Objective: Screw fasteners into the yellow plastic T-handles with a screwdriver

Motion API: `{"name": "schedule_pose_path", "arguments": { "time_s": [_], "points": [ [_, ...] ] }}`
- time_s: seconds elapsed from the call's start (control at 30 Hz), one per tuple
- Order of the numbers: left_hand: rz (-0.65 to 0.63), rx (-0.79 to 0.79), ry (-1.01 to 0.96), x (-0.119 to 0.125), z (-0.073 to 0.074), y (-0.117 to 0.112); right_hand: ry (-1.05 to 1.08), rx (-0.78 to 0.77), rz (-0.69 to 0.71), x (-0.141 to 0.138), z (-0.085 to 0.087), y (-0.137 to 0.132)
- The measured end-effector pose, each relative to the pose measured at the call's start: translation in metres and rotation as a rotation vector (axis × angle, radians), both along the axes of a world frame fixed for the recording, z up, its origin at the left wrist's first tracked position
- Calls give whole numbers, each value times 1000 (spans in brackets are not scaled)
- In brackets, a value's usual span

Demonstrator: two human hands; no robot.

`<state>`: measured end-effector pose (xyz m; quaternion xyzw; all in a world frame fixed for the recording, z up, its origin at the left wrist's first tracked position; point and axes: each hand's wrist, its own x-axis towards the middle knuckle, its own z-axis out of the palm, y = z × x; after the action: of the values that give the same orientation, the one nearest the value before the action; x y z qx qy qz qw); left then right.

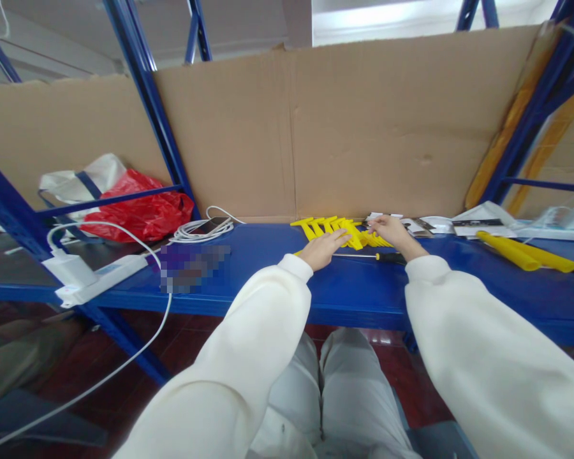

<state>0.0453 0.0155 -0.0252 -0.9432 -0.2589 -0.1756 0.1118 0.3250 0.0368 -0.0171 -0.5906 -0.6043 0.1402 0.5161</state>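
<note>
A row of several yellow T-shaped plastic pieces (314, 227) lies on the blue shelf top (263, 255), near the cardboard at the back. Over the front of this row rests my left hand (321, 250), its fingers stretched out and lying flat against the pieces. My right hand (393, 231) is at the right end of the row, thumb and fingertips drawn together; whatever they pinch is too small to make out. Just in front of the yellow pieces lies a screwdriver (389, 257) with a black and yellow handle, its thin metal shaft pointing left.
White papers and packets (483, 223) lie right of my right hand, with two long yellow handles (511, 251) before them. At left are a coiled white cable (203, 231), a power strip (108, 277) and a red plastic bag (136, 207). Cardboard (363, 127) walls the back.
</note>
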Motion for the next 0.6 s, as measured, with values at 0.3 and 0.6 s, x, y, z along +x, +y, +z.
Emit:
{"name": "schedule_pose_path", "arguments": {
  "time_s": [0.3,0.6],
  "points": [
    [-17,7,-48,2,-1,3,308,-140,374,-50,21,-48],
    [-3,-28,-64,3,3,-4,312,-245,481,-58,19,-55]
  ]
}}
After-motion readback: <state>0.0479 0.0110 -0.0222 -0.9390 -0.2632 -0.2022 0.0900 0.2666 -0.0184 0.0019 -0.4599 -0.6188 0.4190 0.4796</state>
